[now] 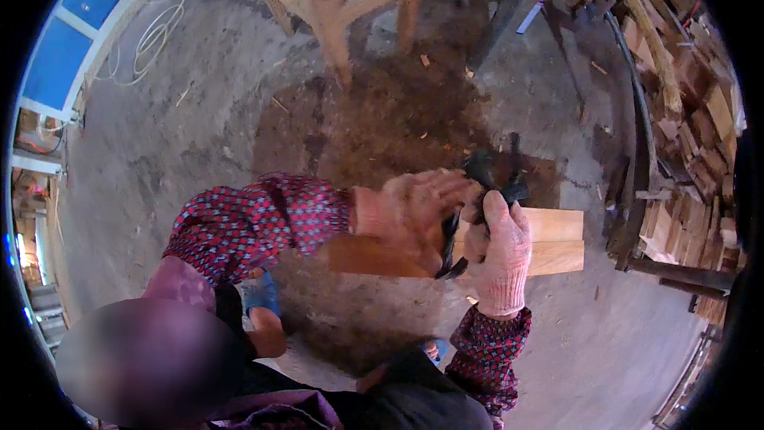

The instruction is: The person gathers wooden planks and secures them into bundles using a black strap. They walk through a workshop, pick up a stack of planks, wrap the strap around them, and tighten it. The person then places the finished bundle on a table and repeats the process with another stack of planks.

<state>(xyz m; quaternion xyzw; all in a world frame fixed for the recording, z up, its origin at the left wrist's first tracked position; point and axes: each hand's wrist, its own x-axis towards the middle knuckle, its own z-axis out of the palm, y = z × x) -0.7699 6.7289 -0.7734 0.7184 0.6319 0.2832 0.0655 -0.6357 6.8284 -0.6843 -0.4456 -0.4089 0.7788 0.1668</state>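
Observation:
A bundle of flat, light-brown wooden boards (557, 240) lies crosswise in front of me, its left end showing below my left wrist. A black strap-like thing (450, 240) runs across the boards between my hands, and a dark black piece (516, 189) sticks out beyond them; its exact kind is unclear. My left hand (414, 215), in a pale pinkish knit glove, lies over the boards with its fingers stretched toward the black thing, somewhat smeared by motion. My right hand (506, 253), gloved alike, has its fingers curled against the black thing at the boards' far edge.
A wooden bench (326, 28) stands on the stained concrete floor (199, 127) at the far side. Stacked wood offcuts (676, 227) line the right, near a grey metal post (521, 0). A pale cable (151, 44) lies coiled at far left. Small chips are scattered about.

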